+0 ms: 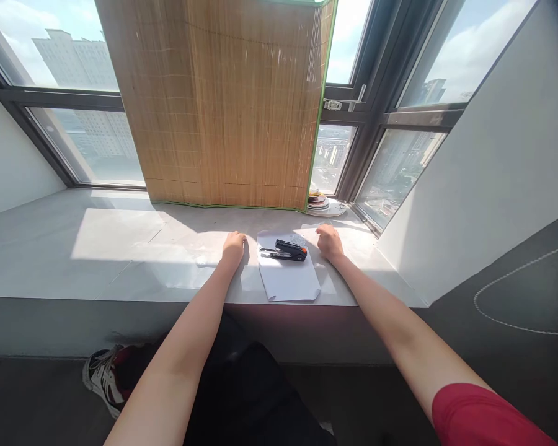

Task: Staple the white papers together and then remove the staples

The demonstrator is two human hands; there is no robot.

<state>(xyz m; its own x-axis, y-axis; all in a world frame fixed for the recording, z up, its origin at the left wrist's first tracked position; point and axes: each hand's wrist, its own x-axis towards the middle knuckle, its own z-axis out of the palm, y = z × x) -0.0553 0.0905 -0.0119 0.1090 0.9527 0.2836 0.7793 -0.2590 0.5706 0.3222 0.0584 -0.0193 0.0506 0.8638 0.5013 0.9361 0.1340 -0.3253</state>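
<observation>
A black stapler with an orange end [284, 250] lies across the top of a white sheet of paper [289, 279] on the grey window ledge [121, 248]. My left hand [234, 246] rests on the ledge just left of the paper, fingers curled under, with nothing visible in it. My right hand [329, 241] rests on the ledge just right of the stapler, fingers also curled down, touching the paper's upper right corner area. Neither hand touches the stapler.
A bamboo mat with green edging [227, 105] leans upright against the window behind the paper. A small stack of round flat items [323, 203] sits at the ledge's back right corner. A white slanted wall [483, 186] closes the right side. A sneaker [103, 378] is on the floor below.
</observation>
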